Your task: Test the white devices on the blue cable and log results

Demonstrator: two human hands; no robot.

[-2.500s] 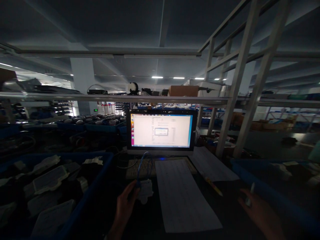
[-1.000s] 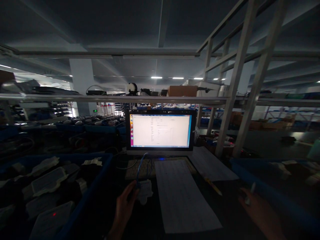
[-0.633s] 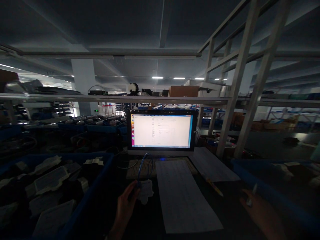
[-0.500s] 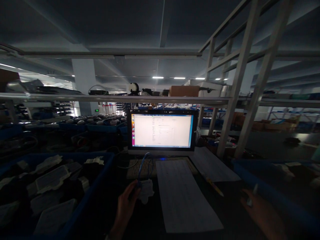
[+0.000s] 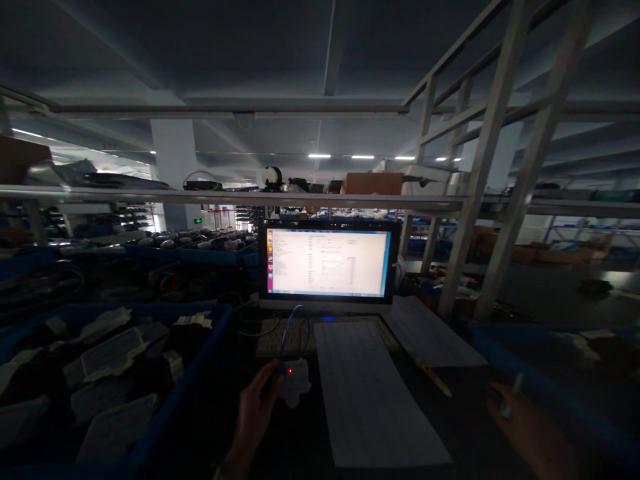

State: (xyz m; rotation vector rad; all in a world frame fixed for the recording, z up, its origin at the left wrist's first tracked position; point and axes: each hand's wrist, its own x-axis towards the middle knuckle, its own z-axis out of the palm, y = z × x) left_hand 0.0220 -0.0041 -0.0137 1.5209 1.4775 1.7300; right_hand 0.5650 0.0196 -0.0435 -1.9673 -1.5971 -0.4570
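My left hand (image 5: 259,399) is closed at the near end of a blue cable (image 5: 287,333), where it meets a small pale device (image 5: 297,383). A red light glows on that device by my fingertips. The cable loops up over the keyboard (image 5: 270,339). On the right, my right hand (image 5: 525,417) is closed around a pen (image 5: 515,393), its tip pointing up. Between my hands lies a long sheet of paper (image 5: 373,407). Behind it stands a lit monitor (image 5: 327,263) showing a window with lines of text too small to read.
A blue bin (image 5: 200,363) of pale-lidded devices stands at the left, and another blue bin (image 5: 500,333) at the right. A second sheet (image 5: 435,333) and a yellow pencil-like object (image 5: 434,380) lie right of the keyboard. A shelf (image 5: 240,197) crosses above the monitor; metal posts (image 5: 490,153) rise on the right.
A red light has come on at the device by my left hand. More text fills the screen's left side and middle. My view has shifted slightly; both hands keep their holds.
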